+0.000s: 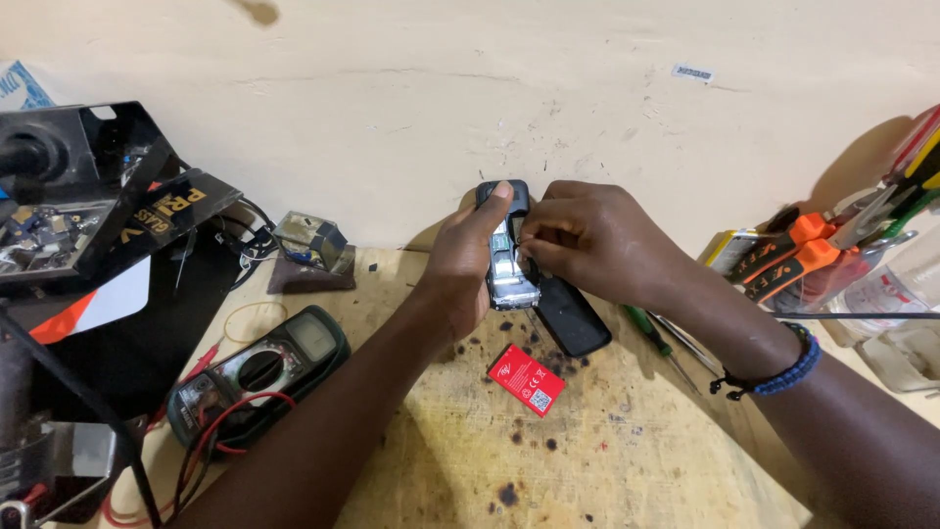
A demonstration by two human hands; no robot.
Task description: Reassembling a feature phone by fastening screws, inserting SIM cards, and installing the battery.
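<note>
Two hands are closed around a small mobile phone [511,257] with its back cover removed, held raised above the far edge of the wooden worktop [587,451], close to the cream wall. The phone is gripped along its long sides by the left hand [468,264], whose thumb is laid up over the top end. The right hand [587,240] is curled at the phone's right side, its fingertips pinched together at the open battery bay; whether anything tiny is held between them cannot be told.

The phone is judged to be light and rigid, but with the inner parts exposed it is likely fragile there, and the smooth plastic shell could slip. It is best held by the side edges, as it is now, and not by the open back.

Just below the phone, a dark back cover [573,318] is seen lying on the worktop, partly under the right hand. A red flat battery [526,379] lies near it. Farther left a green multimeter [259,372] with red leads is resting, and behind it a small glass block on a stand [311,245]. At the right, orange-handled pliers [788,257] and screwdrivers [676,348] are gathered.
</note>
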